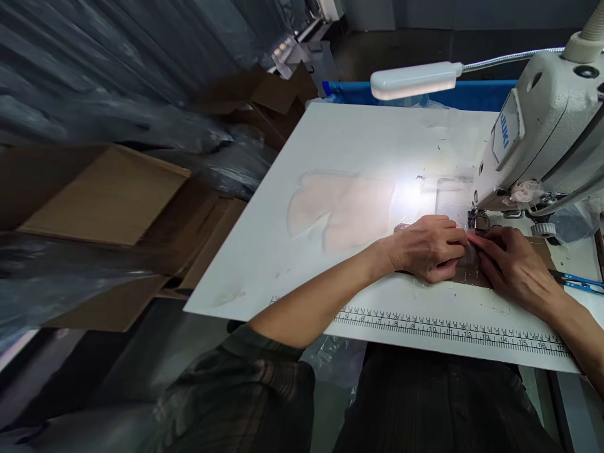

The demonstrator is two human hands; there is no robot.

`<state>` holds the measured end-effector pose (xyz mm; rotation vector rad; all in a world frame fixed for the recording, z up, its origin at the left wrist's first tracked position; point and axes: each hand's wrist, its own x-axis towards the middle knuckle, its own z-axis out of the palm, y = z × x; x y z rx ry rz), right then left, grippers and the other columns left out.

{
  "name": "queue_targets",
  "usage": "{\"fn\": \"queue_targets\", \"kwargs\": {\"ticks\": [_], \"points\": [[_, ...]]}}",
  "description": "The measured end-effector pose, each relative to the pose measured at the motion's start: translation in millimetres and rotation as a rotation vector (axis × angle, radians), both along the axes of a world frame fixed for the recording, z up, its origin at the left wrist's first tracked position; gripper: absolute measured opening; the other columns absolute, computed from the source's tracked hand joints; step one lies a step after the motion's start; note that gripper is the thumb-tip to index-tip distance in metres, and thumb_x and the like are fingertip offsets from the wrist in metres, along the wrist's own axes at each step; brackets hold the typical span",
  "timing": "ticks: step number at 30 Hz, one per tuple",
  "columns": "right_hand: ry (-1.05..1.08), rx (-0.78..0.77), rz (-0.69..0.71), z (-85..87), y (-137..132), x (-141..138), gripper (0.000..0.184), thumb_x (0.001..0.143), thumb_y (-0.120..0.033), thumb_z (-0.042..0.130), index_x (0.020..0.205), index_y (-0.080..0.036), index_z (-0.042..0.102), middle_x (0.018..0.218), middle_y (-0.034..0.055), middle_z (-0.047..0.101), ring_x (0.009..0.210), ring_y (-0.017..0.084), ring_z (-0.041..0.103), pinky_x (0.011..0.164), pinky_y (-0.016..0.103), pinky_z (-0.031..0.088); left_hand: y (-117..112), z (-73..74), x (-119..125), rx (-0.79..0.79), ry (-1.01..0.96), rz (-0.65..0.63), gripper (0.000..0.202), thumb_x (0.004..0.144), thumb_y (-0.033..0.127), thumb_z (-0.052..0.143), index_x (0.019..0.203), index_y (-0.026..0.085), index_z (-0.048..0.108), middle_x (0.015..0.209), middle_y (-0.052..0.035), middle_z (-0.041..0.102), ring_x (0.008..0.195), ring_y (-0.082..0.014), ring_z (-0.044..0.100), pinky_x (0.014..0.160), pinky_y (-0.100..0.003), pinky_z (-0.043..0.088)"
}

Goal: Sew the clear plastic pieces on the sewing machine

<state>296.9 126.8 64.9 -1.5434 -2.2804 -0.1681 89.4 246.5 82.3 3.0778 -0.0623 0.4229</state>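
Head view, left fingers (455, 236) curled, right fingers (486, 245) bent, grip unclear, near rounded sewing machine (550, 119), smooth white tabletop (255, 258)

Head view: taken from the wearer's head, facing forward and steeply down across the table (255, 251). Lap (443, 402) fills the bottom centre, directly below the lens. Left hand (427, 248) and right hand (516, 274) sit close, right of centre. Machine (542, 126) is cut off at upper right. Coverage is wide (boxes (104, 195) at left show blurred); the table's front edge slopes down toward the lower right.
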Motion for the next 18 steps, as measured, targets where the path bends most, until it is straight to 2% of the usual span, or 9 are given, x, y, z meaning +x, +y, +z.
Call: {"fn": "queue_targets", "kwargs": {"ticks": [7,12,18], "points": [[-0.016,0.067,-0.002,1.6,-0.2,-3.8,0.036,0.103,-0.027,0.044,0.13,-0.017,0.065,0.104,0.0148,0.061,0.08,0.023,0.06,0.067,0.038,0.055,0.4,0.6,-1.9,0.062,-0.002,0.026,0.03,0.092,0.026,0.045,0.091,0.017,0.074,0.102,-0.0089,0.074,0.073,-0.0191,0.059,0.073,-0.037,0.047],[0.032,0.049,0.049,1.6,-1.7,-1.7,0.032,0.1,-0.022,0.049,0.126,-0.018,0.067,0.108,0.0148,0.061,0.089,0.025,0.061,0.075,0.04,0.056,-1.8,-1.3,0.6,0.101,0.027,0.069,0.03,0.091,0.027,0.047,0.091,0.013,0.073,0.104,-0.0113,0.073,0.073,-0.02,0.059,0.069,-0.038,0.045],[0.017,0.03,0.033,1.0,-2.2,-0.9,0.035,0.101,-0.024,0.048,0.129,-0.016,0.066,0.109,0.0158,0.061,0.088,0.025,0.06,0.073,0.039,0.054,-1.2,0.7,0.1,0.091,0.052,0.09,0.033,0.092,0.028,0.045,0.099,0.011,0.072,0.103,-0.012,0.072,0.074,-0.0202,0.059,0.069,-0.038,0.045]]}}
